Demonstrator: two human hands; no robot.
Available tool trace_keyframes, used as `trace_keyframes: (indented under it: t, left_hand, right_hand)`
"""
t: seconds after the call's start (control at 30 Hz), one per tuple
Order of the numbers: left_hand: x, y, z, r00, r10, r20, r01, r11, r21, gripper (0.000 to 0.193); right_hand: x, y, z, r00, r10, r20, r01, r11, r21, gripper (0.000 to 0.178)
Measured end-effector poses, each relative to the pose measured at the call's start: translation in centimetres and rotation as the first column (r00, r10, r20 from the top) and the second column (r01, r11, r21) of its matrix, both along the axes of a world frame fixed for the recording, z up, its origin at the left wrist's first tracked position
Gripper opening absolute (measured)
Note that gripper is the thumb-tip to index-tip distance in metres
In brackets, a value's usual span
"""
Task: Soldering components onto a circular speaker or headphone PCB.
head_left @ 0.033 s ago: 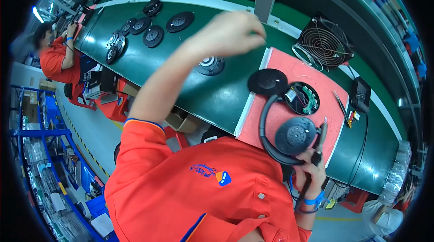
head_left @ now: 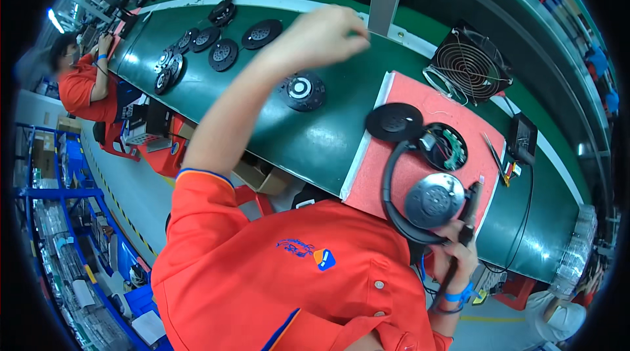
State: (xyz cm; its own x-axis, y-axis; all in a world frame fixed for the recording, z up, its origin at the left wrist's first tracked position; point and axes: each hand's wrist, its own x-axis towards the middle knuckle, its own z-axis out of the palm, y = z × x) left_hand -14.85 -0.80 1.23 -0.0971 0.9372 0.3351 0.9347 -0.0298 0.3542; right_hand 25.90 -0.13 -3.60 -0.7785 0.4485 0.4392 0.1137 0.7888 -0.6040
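My left hand [head_left: 328, 35] is raised over the green table, its fingers curled, blurred by motion; whether anything is pinched in them is hidden. Below it lies a round black speaker part [head_left: 302, 90] with a silvery centre. My right hand [head_left: 454, 249], wearing a blue wristband, is closed around a slim dark tool [head_left: 471, 210] and touches the black headphones [head_left: 388, 193]. Their near ear cup [head_left: 433, 201] is tilted and catches the light. The other ear cup [head_left: 445, 146] lies opened, showing a green circuit board and wires, with a black round cover [head_left: 394, 121] beside it.
A pink mat [head_left: 420, 92] lies under the headphones. Behind it stands a black fan [head_left: 471, 70] with a wire guard; tweezers [head_left: 495, 154] rest at the mat's right edge. Several black discs [head_left: 223, 54] lie farther left. A co-worker [head_left: 82, 82] sits at the far left.
My left hand has moved slightly up and left, uncovering more of the speaker part. The headphones and cover have shifted a little right, and the near ear cup has tilted with my right hand.
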Motion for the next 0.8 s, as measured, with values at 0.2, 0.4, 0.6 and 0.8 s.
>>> trace_keyframes:
  t: [0.2,0.4,0.6,0.8]
  left_hand:
    - [-14.1,1.7,-3.2,0.835,0.477,-0.274,-0.507,0.861,-0.045,0.035]
    - [-21.6,6.3,-7.9,0.873,0.394,-0.288,-0.437,0.893,-0.104,0.051]
    - [-24.4,9.5,-10.3,0.812,0.497,-0.307,-0.542,0.837,-0.077,0.038]
    - [-25.7,7.1,-8.8,0.813,0.536,-0.229,-0.549,0.836,0.006,0.033]
  right_hand:
    - [5.6,3.6,3.2,0.972,-0.142,-0.190,0.173,0.972,0.159,0.034]
    - [7.5,17.6,4.6,0.786,-0.576,-0.226,0.618,0.709,0.341,0.031]
    - [2.7,31.5,2.6,0.820,-0.550,-0.161,0.559,0.705,0.437,0.032]
    - [2.5,28.0,1.3,0.848,-0.506,-0.157,0.525,0.767,0.369,0.026]
